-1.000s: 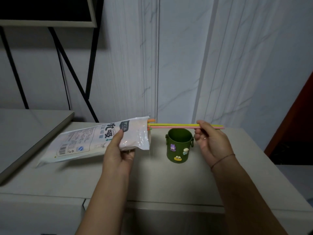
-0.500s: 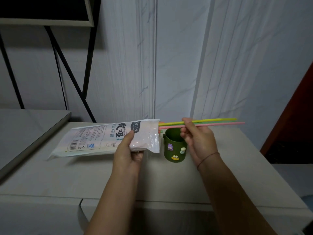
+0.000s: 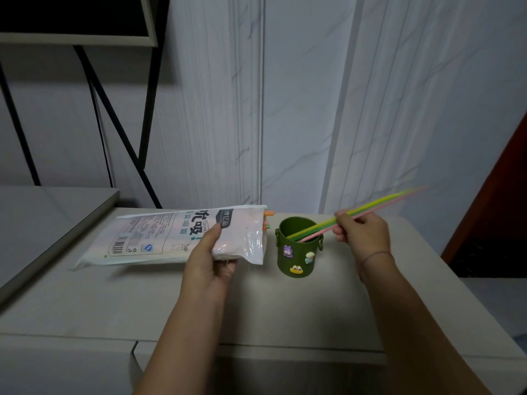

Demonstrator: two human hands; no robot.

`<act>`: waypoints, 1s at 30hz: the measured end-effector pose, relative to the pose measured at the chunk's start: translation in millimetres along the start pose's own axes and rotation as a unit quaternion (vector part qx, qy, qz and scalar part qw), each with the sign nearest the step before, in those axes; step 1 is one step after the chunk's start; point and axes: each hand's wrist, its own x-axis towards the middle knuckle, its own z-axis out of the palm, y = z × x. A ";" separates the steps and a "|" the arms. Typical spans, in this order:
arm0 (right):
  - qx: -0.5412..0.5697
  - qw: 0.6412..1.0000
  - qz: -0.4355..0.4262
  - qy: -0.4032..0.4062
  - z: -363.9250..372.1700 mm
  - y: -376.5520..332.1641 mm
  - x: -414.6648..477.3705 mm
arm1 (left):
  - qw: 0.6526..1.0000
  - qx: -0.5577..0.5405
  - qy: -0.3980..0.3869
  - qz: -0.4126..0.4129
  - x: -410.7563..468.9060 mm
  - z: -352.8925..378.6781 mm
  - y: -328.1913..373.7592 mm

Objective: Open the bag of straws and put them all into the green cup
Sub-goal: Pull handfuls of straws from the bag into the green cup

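R hand (image 3: 362,238) pinching straws (image 3: 379,202), lower tips inside green cup (image 3: 298,252). L hand (image 3: 211,258) clamped on straw bag (image 3: 171,238), just left of cup, mouth facing cup.

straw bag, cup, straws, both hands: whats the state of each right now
straw bag: open at its right end, held off the counter, more straw tips poking out
green cup: upright on the counter, straw ends going into it
held straws: tilted, lower ends inside the cup
left hand: gripping the bag
right hand: fingers pinching the straws
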 end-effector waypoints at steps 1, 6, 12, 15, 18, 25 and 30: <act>-0.021 1.000 0.000 -0.012 6.2 3.8 0.1 | 1.000 0.000 -0.002 -0.002 -0.7 0.2 -1.0; -0.064 0.996 0.012 -0.054 21.7 14.8 -0.6 | 1.000 -0.003 -0.013 -0.007 -3.1 -0.3 -6.5; -0.044 0.994 0.076 -0.062 6.7 16.3 -2.3 | 0.999 0.007 -0.030 -0.014 -4.0 1.6 -10.6; 0.029 0.990 0.133 -0.047 -2.8 5.9 -19.0 | 0.999 0.011 -0.038 -0.013 -4.9 1.0 -12.6; 0.096 0.978 0.155 -0.097 3.8 -9.8 -43.7 | 0.999 0.012 -0.048 -0.011 -7.6 2.1 -14.6; 0.121 0.975 0.064 -0.177 34.4 -17.7 -66.0 | 0.996 0.063 -0.066 0.004 -16.0 5.7 -23.5; 0.117 0.982 0.050 -0.141 35.6 -11.9 -63.9 | 0.990 0.111 -0.076 0.049 -18.0 4.5 -21.0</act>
